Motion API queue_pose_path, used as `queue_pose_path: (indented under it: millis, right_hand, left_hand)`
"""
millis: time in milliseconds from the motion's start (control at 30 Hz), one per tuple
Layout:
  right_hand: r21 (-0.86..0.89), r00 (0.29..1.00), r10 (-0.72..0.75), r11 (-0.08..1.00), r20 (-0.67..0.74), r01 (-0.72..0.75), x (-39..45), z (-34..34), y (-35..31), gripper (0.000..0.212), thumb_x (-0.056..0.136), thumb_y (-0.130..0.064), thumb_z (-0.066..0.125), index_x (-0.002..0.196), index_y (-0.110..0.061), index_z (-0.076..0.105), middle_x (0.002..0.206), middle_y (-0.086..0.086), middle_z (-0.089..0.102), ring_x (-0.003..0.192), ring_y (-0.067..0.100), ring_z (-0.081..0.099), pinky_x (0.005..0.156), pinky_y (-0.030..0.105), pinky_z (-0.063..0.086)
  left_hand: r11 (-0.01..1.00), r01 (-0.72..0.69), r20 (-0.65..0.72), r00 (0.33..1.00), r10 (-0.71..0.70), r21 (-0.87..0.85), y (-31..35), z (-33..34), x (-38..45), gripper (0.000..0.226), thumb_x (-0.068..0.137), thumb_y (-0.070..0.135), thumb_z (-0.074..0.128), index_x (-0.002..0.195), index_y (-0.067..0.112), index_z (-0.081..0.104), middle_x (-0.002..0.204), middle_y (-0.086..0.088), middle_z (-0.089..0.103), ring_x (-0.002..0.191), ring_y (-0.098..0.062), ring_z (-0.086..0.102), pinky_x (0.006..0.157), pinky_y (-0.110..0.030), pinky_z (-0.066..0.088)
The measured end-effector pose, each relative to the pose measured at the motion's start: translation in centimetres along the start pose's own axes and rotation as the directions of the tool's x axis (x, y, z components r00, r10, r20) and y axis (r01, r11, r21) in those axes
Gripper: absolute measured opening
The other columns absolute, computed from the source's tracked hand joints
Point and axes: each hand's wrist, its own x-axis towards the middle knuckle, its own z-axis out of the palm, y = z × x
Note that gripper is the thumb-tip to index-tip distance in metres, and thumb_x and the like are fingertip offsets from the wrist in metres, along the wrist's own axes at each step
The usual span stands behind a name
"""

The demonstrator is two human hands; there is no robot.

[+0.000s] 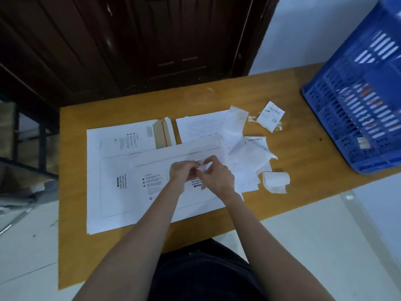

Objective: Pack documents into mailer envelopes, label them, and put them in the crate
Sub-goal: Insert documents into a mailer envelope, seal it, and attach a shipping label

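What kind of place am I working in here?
Probably a small makeshift mail-packing station in a room, not a warehouse: white mailer envelopes printed for waybills lie on a plain wooden table, a blue slotted plastic crate stands on its right end, and a dark wooden door is behind.

Matt white paper mailer envelopes [112, 187] lie on a smooth wooden table [71, 246]; at two o'clock, a perforated blue plastic crate [358, 101].
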Motion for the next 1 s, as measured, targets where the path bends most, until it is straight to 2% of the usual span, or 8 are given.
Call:
queue_pose_path:
  millis: [67, 167, 300, 433, 533, 633, 800, 1000]
  right_hand:
    - [0.238, 0.996, 0.044, 0.969, 0.077, -0.061, 0.0, 0.1, 0.0, 0.034, 0.079, -0.05, 0.055, 0.103, -0.026, 0.048, 0.063, -0.004, 0.07, 0.069, 0.014, 0.068, 0.074, 0.035, 0.052]
    - [0.464, 0.988, 0.155, 0.875, 0.006, -0.141, 0.2, 0.1, 0.3, 0.026, 0.083, -0.031, 0.058, 0.105, -0.018, 0.053, 0.063, 0.002, 0.07, 0.054, 0.019, 0.069, 0.076, 0.045, 0.057]
    - [0.374, 0.96, 0.25, 0.885, 0.123, -0.278, 1.2, 0.3, 0.4, 0.035, 0.079, -0.031, 0.07, 0.111, -0.018, 0.062, 0.082, -0.003, 0.066, 0.063, 0.016, 0.065, 0.082, 0.04, 0.057]
    - [0.435, 0.946, 0.297, 0.841, 0.128, -0.323, 1.6, 0.8, 0.5, 0.03, 0.077, -0.042, 0.073, 0.099, -0.021, 0.07, 0.086, -0.006, 0.067, 0.081, 0.014, 0.058, 0.073, 0.026, 0.047]
    - [0.476, 0.944, 0.311, 0.817, 0.109, -0.325, 1.7, 1.1, 0.8, 0.021, 0.077, -0.038, 0.075, 0.07, -0.02, 0.066, 0.063, -0.009, 0.059, 0.063, 0.01, 0.051, 0.058, 0.02, 0.037]
    - [0.428, 0.952, 0.302, 0.854, 0.059, -0.297, 1.8, 1.6, 0.7, 0.025, 0.079, -0.036, 0.072, 0.066, -0.018, 0.061, 0.059, -0.009, 0.055, 0.057, 0.008, 0.047, 0.053, 0.021, 0.034]
    - [0.273, 0.962, 0.274, 0.926, -0.017, -0.259, 2.4, 1.9, 0.3, 0.024, 0.083, -0.034, 0.066, 0.068, -0.018, 0.055, 0.06, -0.009, 0.052, 0.055, 0.008, 0.047, 0.051, 0.024, 0.034]
    - [0.219, 0.96, 0.276, 0.94, -0.045, -0.26, 2.8, 1.9, 0.1, 0.032, 0.086, -0.036, 0.061, 0.063, -0.018, 0.049, 0.056, -0.008, 0.047, 0.052, 0.01, 0.043, 0.051, 0.023, 0.031]
  left_hand:
    - [1.0, 0.004, -0.065, 0.998, -0.005, -0.008, -0.4, -0.8, 0.4, 0.008, 0.081, 0.002, 0.068, 0.073, 0.003, 0.068, 0.067, -0.013, 0.067, 0.056, -0.022, 0.065, 0.061, -0.03, 0.059]
    - [1.0, 0.013, -0.063, 0.998, -0.012, 0.023, -0.7, -1.9, 0.6, 0.012, 0.084, 0.003, 0.065, 0.073, 0.007, 0.064, 0.072, -0.013, 0.067, 0.054, -0.02, 0.065, 0.055, -0.028, 0.059]
    - [0.998, 0.032, -0.018, 0.999, -0.031, 0.051, -1.0, -2.7, 0.4, 0.011, 0.085, 0.005, 0.062, 0.075, 0.006, 0.064, 0.07, -0.013, 0.067, 0.048, -0.018, 0.066, 0.05, -0.027, 0.058]
    - [0.981, 0.001, -0.046, 0.999, 0.008, 0.193, -1.3, -2.8, 0.7, 0.007, 0.082, 0.013, 0.064, 0.076, 0.008, 0.065, 0.083, -0.017, 0.069, 0.083, -0.032, 0.068, 0.081, -0.045, 0.058]
    - [0.974, -0.004, -0.012, 1.0, 0.007, 0.227, -1.4, -3.1, 0.5, 0.013, 0.088, 0.02, 0.062, 0.081, 0.011, 0.067, 0.071, -0.01, 0.069, 0.065, -0.026, 0.069, 0.065, -0.038, 0.06]
    - [0.957, -0.035, 0.019, 0.999, 0.031, 0.289, -1.4, -3.3, 0.4, 0.017, 0.091, 0.024, 0.06, 0.076, 0.018, 0.066, 0.065, -0.008, 0.07, 0.054, -0.024, 0.07, 0.05, -0.027, 0.057]
    - [0.927, -0.111, -0.006, 0.993, 0.121, 0.359, -1.3, -3.6, 0.7, 0.016, 0.091, 0.017, 0.061, 0.079, 0.01, 0.069, 0.063, -0.014, 0.07, 0.054, -0.023, 0.07, 0.05, -0.028, 0.058]
    - [0.855, -0.126, -0.003, 0.989, 0.147, 0.503, -1.2, -3.2, 1.4, 0.018, 0.09, 0.015, 0.053, 0.079, 0.011, 0.067, 0.055, -0.005, 0.069, 0.05, -0.018, 0.069, 0.051, -0.027, 0.058]
